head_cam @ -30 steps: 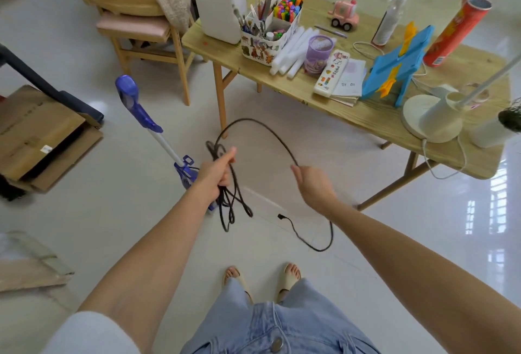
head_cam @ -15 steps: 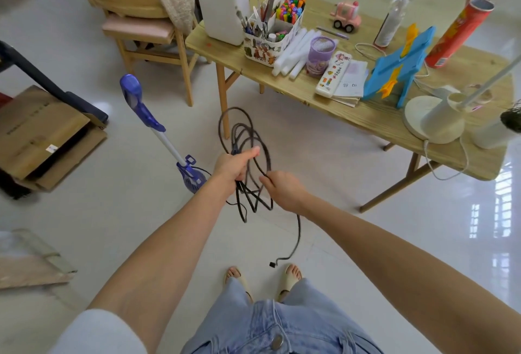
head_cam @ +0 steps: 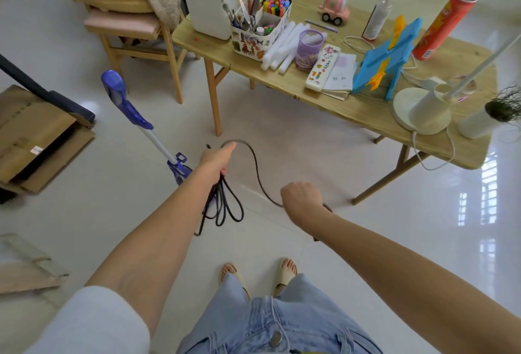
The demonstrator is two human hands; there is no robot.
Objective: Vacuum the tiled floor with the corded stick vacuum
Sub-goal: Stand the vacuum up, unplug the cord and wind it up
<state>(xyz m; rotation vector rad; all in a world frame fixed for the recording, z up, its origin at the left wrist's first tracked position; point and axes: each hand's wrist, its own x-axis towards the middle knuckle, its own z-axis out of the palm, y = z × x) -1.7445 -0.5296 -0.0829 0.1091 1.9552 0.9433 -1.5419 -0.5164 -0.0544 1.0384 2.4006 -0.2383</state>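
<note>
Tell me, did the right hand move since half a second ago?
Yes. The right hand was touching the left hand; now it has swung out rightward toward the wooden table's slanted leg, pulling the black cord along.

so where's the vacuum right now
In the head view the stick vacuum stands unheld on the tiles left of centre, just beyond the left hand, between the cardboard and the wooden table.

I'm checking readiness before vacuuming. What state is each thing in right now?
Cord: unplugged from any socket in view, partly looped, a strand spanning both hands.
Left hand: shut on hanging cord loops.
Right hand: shut on the cord.
Vacuum: leaning, nobody holding its handle.
Table: cluttered with craft supplies.
Chair: draped with a blanket.
</note>
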